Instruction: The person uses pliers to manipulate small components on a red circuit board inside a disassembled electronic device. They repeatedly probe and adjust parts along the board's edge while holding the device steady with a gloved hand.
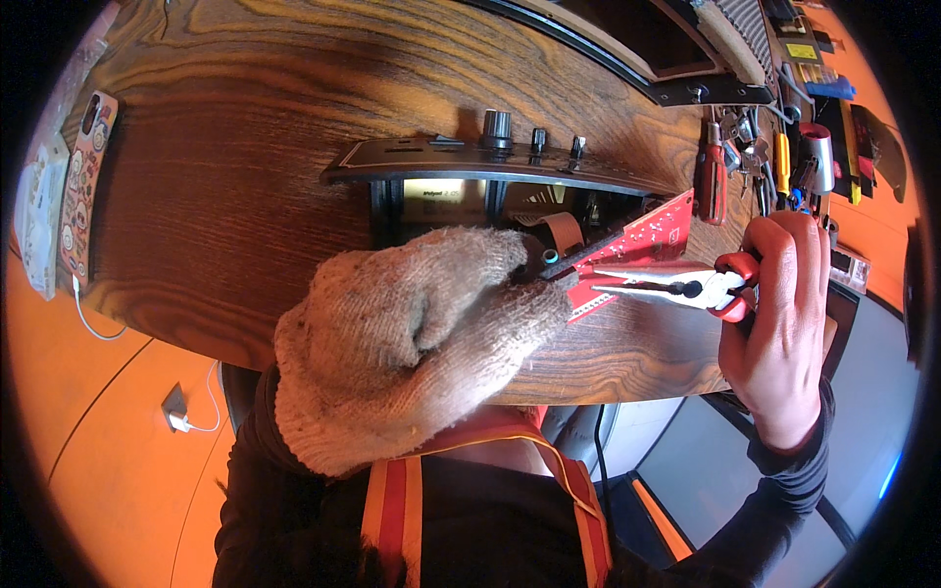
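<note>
My left hand [402,338] wears a dirty knitted work glove. Its fingers close on the lower left edge of a red circuit board [655,237], which stands tilted. Long-nose pliers [686,287] with red handles are gripped in my bare right hand [787,314]. Their jaws, slightly parted, lie across the board's lower part; whether they touch it I cannot tell. Behind the glove rests a black control panel [421,157] with several knobs [497,128] on top. A flat ribbon cable [563,233] shows beneath the panel. The glove hides part of the assembly.
A red-handled screwdriver [716,176] and other tools lie at the right. A black-edged cabinet frame [627,54] stands on the wooden table [216,167] at the back. On the left is a phone [86,181] in a patterned case, with a white cable [98,331] hanging down.
</note>
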